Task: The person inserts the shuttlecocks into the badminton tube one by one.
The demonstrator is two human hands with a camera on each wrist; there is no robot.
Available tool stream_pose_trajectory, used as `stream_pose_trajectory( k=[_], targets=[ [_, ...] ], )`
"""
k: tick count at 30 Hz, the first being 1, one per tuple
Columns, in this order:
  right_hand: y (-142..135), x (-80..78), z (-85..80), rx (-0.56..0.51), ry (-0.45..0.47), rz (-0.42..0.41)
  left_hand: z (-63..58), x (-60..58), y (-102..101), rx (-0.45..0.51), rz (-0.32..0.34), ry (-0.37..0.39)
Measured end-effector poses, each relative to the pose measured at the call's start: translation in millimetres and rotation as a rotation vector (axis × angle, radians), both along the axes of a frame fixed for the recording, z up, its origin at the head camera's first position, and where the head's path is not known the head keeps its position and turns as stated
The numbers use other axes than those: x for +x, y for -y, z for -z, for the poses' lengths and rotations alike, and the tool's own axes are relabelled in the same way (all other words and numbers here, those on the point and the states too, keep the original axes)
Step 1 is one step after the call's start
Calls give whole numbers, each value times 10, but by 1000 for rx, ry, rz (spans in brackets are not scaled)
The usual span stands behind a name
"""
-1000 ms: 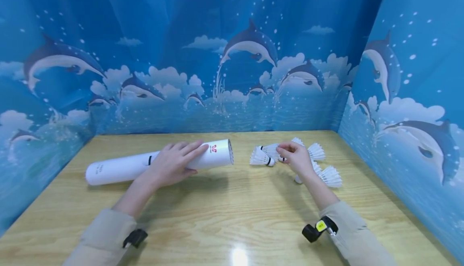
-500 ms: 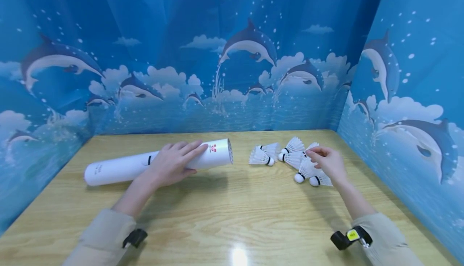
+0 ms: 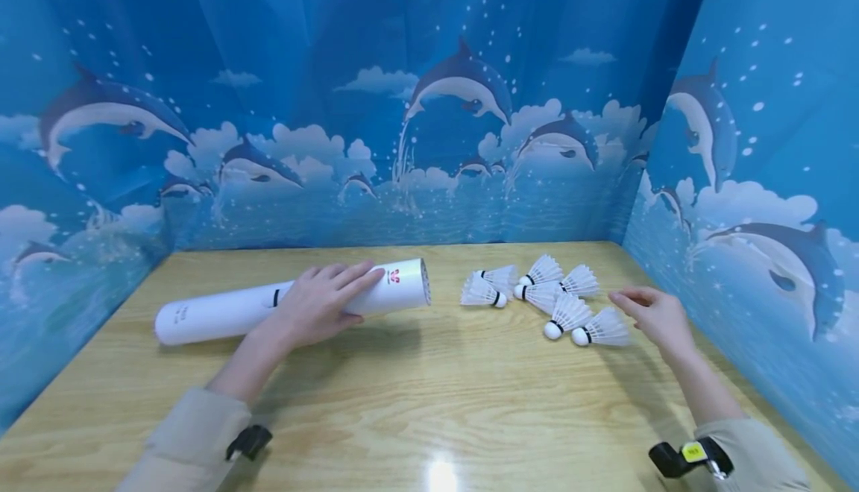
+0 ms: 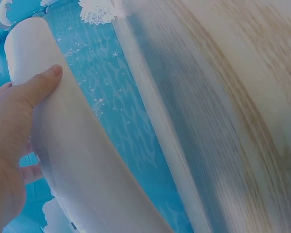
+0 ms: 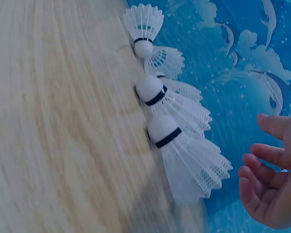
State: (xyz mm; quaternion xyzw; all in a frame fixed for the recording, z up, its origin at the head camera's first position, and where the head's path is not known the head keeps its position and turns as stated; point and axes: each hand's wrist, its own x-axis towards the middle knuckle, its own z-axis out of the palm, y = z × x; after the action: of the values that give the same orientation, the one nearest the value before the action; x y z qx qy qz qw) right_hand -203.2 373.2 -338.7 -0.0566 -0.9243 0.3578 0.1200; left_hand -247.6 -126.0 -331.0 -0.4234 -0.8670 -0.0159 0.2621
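My left hand (image 3: 322, 302) grips a long white shuttlecock tube (image 3: 221, 311) near its right end. In the left wrist view my thumb lies along one side of the tube (image 4: 82, 145) and the fingers reach round the other. Several white shuttlecocks with black bands lie right of the tube's end. My right hand (image 3: 654, 320) is just right of the nearest shuttlecock (image 3: 602, 329), fingers loosely bent and holding nothing. Beside that one lies another shuttlecock (image 3: 567, 316), cork toward me. In the right wrist view a gap shows between my fingers and the nearest shuttlecock's skirt (image 5: 196, 167).
A pair of overlapping shuttlecocks (image 3: 485, 291) lies closer to the tube. The wooden table (image 3: 416, 395) meets a blue dolphin-print curtain (image 3: 322, 209) at the back and right. Cameras are strapped to both wrists.
My right hand has moved right and toward me, from above the shuttlecocks to beside them, uncovering the ones underneath. My left hand and the tube have stayed in place.
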Motion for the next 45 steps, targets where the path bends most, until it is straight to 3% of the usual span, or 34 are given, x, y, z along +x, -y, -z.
stream_pose_trajectory(
  k=[10, 25, 32, 45],
  targets=[
    [-125, 51, 66, 87, 193, -50, 1, 10, 8, 0, -4, 10],
    [-146, 82, 115, 91, 149, -130, 15, 23, 15, -11, -1, 2],
    [-126, 97, -7, 40, 213, -145, 11, 33, 24, -12, -4, 10],
    [276, -7, -246, -87, 93, -151, 39, 11, 5, -3, -3, 13]
  ],
)
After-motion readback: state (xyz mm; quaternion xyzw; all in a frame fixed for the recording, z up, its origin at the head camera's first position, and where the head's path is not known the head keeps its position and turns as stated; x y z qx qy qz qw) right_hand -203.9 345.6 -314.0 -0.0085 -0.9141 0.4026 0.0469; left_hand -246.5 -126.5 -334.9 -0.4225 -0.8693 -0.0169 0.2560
